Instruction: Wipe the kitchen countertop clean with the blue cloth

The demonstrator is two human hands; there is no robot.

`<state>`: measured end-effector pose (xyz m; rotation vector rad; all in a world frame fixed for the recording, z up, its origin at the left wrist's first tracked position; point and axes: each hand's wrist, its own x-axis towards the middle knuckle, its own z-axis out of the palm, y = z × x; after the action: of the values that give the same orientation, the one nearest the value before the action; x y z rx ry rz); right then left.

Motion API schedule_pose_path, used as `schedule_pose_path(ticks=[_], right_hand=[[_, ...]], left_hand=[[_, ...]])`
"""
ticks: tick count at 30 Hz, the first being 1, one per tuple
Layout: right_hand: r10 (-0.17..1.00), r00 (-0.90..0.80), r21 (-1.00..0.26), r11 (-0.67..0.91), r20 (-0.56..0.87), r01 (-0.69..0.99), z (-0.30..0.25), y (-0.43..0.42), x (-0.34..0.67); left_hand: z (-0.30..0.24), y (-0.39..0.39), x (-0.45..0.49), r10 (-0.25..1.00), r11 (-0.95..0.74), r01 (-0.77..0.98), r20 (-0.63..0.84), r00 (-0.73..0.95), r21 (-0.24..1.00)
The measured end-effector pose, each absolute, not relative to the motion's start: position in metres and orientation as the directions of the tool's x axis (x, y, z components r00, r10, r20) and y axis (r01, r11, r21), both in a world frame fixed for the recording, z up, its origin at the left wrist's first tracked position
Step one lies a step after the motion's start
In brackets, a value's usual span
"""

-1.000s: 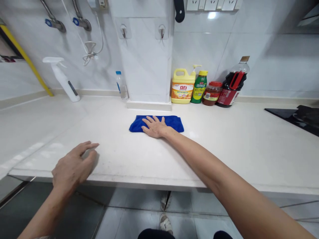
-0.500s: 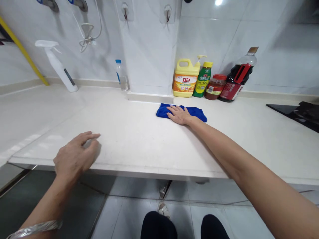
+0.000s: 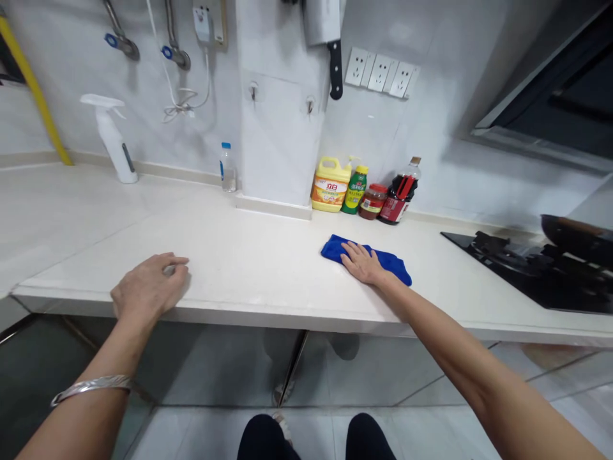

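Note:
My right hand (image 3: 361, 262) lies flat with fingers spread on a folded blue cloth (image 3: 393, 265), pressing it against the white countertop (image 3: 258, 255). The cloth sticks out on both sides of the palm. At the left, near the counter's front edge, my left hand (image 3: 151, 284) is loosely curled, thumb and index fingertips close together. Nothing shows in it, and its other fingers are mostly hidden. A silver bangle (image 3: 93, 386) circles that wrist.
Along the back wall stand a yellow detergent jug (image 3: 330, 185), a green bottle (image 3: 355, 190), a red-lidded jar (image 3: 372, 202) and a dark sauce bottle (image 3: 400, 191). Further left are a water bottle (image 3: 228, 169) and white spray bottle (image 3: 115, 144). A cleaver (image 3: 330, 45) hangs above; a black stove (image 3: 527, 265) sits right.
My right hand and the blue cloth have moved right and toward the counter's front. The view has shifted, bringing the cleaver, sockets and more of the stove into sight. My left hand's fingers are curled closer together.

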<state>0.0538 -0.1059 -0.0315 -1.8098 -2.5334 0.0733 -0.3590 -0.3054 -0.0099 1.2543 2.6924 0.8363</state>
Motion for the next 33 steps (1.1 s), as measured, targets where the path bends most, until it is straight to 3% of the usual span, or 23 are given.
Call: schedule_pose_path(ticks=[6,21,33], right_hand=[[0.923,-0.384,-0.017,0.385,0.013,0.923,-0.037,-0.143,0.083],[0.877,-0.478,0.013,0.478,0.053,0.878,-0.039,-0.201,0.1],[0.901,-0.435,-0.03,0.434,-0.007,0.9,-0.031,-0.14,0.072]], left_hand=[[-0.008,-0.311,-0.356,0.719,0.52,0.668,0.149,-0.678,0.533],[-0.002,-0.307,-0.355,0.681,0.612,0.628,0.083,-0.728,0.481],[-0.009,-0.305,-0.361,0.694,0.584,0.658,0.128,-0.709,0.475]])
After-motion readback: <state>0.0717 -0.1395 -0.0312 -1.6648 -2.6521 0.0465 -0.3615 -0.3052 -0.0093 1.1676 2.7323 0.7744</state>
